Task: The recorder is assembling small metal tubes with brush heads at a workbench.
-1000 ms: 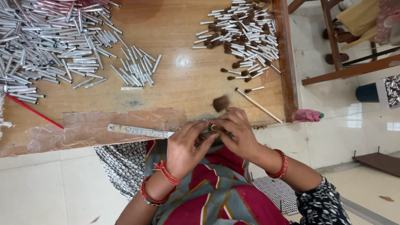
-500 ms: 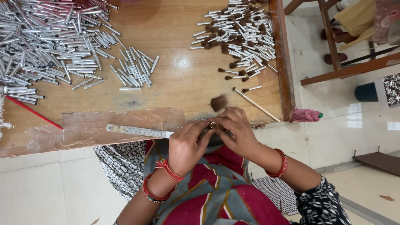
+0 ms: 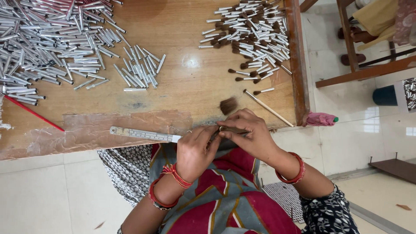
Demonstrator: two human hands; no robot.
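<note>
Pinching one small brush piece (image 3: 229,130) tight, both the left hand (image 3: 195,151) and right hand (image 3: 251,134) work below the wooden table (image 3: 182,65), where a small heap of finished brushes (image 3: 251,30) lies and a big pile of bare metal tubes (image 3: 52,47) waits.

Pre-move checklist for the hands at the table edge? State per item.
1. Both hands meet at the table edge: left hand and right hand touch fingertips: ok.
2. Small dark piece pinched between them: ok; what it is: cannot tell.
3. Loose bristle tuft lies on the table just beyond the fingers, apart from them: ok.
4. Metal ruler lies flat by the left hand: ok.
5. Plain tubes pile and tufted tubes pile kept separate: ok.
6. Thin stick near the right hand, untouched: ok.
</note>
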